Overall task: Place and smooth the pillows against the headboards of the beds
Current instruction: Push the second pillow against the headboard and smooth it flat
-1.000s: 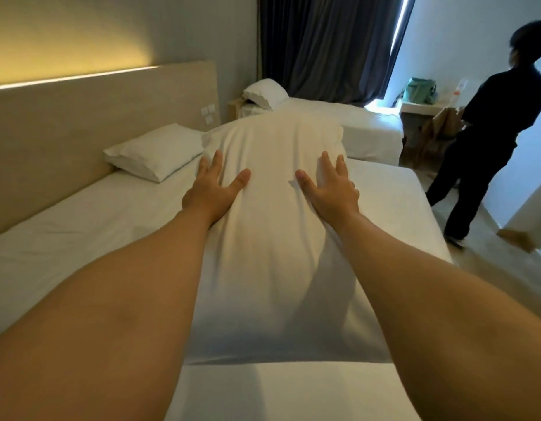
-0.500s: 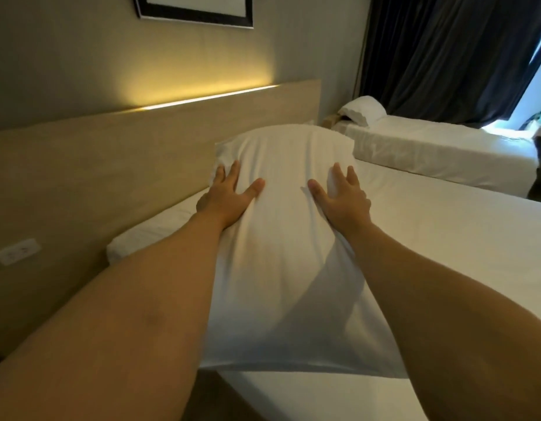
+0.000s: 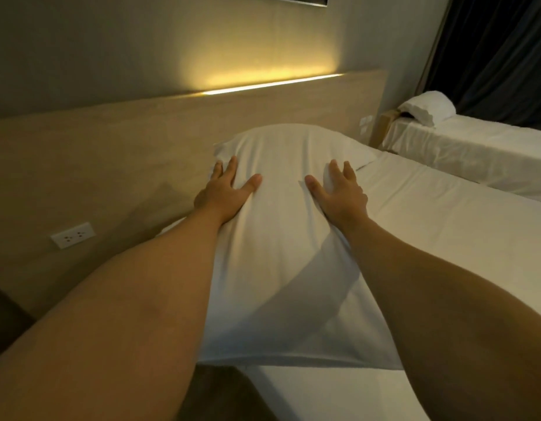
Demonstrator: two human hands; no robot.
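1. Wall socket (image 3: 72,234) well left of the left hand, set low in the wooden headboard (image 3: 147,153).
2. Lit strip (image 3: 272,83) along the headboard top, above and beyond both hands; warm glow on the wall over it.
3. Left hand (image 3: 225,192) flat on the left flank of the white pillow (image 3: 281,238), fingers spread, thumb angled inward. Fingertips wrap slightly over the pillow's left edge, headboard side.
4. Pillow between the two hands, long axis running away from the camera; far end near the headboard, touching or not: cannot tell. Near end overhangs the corner of the bed (image 3: 445,238). Forearm shadow across the lower half.
5. Right hand (image 3: 339,189) flat on the right flank, fingers spread, thumb angled inward. Both hands open-palmed, pressing the fabric, neither closed around it; hands apart, pillow's middle bare between the thumbs.
6. Corner of a second pillow (image 3: 364,158) just beyond the right hand, poking out from behind the held one, lying on the bed sheet.
7. Small switch plates (image 3: 366,124) on the headboard's right end, beyond and right of the right hand.
8. Second bed (image 3: 475,153) far right, well apart, with its own white pillow (image 3: 427,109) at the head end; dark curtain (image 3: 500,56) behind.
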